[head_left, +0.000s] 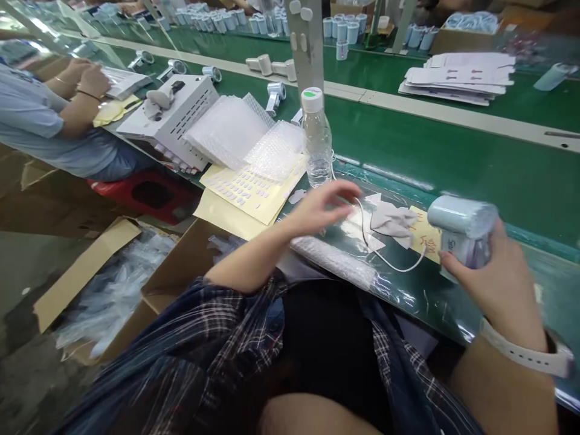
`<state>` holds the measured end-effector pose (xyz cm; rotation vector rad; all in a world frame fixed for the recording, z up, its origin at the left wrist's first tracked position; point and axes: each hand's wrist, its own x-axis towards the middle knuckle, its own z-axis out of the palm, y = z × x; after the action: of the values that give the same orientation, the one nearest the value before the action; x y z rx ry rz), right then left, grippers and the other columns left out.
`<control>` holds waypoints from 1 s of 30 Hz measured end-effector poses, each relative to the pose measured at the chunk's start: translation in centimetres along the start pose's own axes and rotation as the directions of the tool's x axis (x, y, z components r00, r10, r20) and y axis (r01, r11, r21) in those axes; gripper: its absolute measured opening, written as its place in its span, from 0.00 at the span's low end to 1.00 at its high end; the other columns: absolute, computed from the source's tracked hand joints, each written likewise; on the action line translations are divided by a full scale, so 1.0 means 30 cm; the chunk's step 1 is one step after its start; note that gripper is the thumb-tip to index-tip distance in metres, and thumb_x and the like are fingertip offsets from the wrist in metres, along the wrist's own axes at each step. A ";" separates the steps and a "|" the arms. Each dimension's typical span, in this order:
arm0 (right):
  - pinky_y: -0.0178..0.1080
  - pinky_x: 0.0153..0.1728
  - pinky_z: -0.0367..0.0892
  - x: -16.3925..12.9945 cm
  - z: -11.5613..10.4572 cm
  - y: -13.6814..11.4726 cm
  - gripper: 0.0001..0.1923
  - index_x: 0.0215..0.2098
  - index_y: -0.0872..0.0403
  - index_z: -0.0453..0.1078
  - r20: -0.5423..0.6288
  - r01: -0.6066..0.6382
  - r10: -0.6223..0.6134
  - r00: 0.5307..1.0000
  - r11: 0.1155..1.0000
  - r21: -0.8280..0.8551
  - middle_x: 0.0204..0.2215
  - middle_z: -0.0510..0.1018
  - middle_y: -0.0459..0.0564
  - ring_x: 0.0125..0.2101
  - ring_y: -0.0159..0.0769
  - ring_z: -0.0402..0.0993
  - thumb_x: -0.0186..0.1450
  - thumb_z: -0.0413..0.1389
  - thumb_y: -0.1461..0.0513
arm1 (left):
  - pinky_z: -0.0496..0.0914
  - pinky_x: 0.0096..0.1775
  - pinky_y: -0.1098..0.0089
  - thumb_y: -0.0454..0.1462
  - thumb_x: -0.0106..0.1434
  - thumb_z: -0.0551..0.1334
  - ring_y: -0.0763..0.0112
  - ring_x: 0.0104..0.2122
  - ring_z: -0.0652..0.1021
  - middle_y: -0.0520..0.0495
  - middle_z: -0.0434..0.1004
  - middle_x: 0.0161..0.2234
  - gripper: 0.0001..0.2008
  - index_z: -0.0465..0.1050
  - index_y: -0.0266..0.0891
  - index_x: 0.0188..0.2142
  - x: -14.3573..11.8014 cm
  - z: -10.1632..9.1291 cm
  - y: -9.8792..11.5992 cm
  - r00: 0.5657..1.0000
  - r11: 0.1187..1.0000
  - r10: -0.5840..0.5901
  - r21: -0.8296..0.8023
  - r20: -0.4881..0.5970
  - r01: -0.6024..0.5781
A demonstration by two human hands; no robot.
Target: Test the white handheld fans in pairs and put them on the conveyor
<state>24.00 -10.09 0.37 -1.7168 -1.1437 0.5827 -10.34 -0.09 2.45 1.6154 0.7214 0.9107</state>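
My right hand (pixel 507 272) is closed around a light-blue hair dryer (pixel 462 217) with a cylindrical head, held above the right part of the bench. Dark print shows on the dryer's lower part. My left hand (pixel 324 205) hovers to the left with fingers curved and thumb apart. By its fingertips runs a thin white cord (pixel 394 266), which loops over the bench toward the dryer; whether the fingers touch it I cannot tell. Between the hands lie a crumpled grey glove (pixel 393 220) and a yellow card (pixel 423 232) with handwriting.
Behind my left hand stands a clear bottle (pixel 317 142). Left of it are a yellow label sheet (pixel 254 190), bubble-wrap bags (pixel 231 130) and a white metal box (pixel 170 121). A carton (pixel 154 296) with plastic bags stands below. A co-worker (pixel 58 121) sits left. White flat cartons (pixel 457 75) lie beyond.
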 end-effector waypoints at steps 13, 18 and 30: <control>0.59 0.47 0.71 -0.051 -0.104 0.028 0.26 0.46 0.56 0.77 0.005 0.060 -0.084 0.996 0.663 -0.746 0.41 0.78 0.65 0.47 0.60 0.73 0.67 0.51 0.45 | 0.75 0.58 0.50 0.45 0.74 0.65 0.59 0.54 0.79 0.42 0.79 0.51 0.14 0.77 0.35 0.49 -0.086 -0.544 -0.144 0.869 0.270 -0.117 0.827 -0.481 0.493; 0.50 0.33 0.66 -0.079 -0.067 0.055 0.27 0.47 0.57 0.75 0.211 0.145 0.073 0.975 0.509 -0.848 0.43 0.79 0.65 0.41 0.57 0.75 0.71 0.49 0.44 | 0.73 0.52 0.59 0.37 0.77 0.58 0.66 0.45 0.77 0.47 0.78 0.43 0.07 0.73 0.38 0.47 -0.073 -0.476 -0.075 0.838 0.331 0.070 0.805 -0.541 0.492; 0.44 0.31 0.66 -0.178 0.067 -0.019 0.30 0.42 0.51 0.73 0.243 0.132 -0.046 0.969 0.928 -0.349 0.28 0.80 0.52 0.29 0.47 0.76 0.65 0.53 0.34 | 0.73 0.53 0.61 0.30 0.70 0.60 0.60 0.47 0.82 0.42 0.84 0.44 0.14 0.76 0.36 0.54 0.083 0.161 -0.074 0.946 0.729 -0.301 0.670 0.124 0.144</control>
<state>19.81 -13.86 -0.59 -1.9297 -1.5669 0.5490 -4.92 0.02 0.23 2.1397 1.1290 0.2752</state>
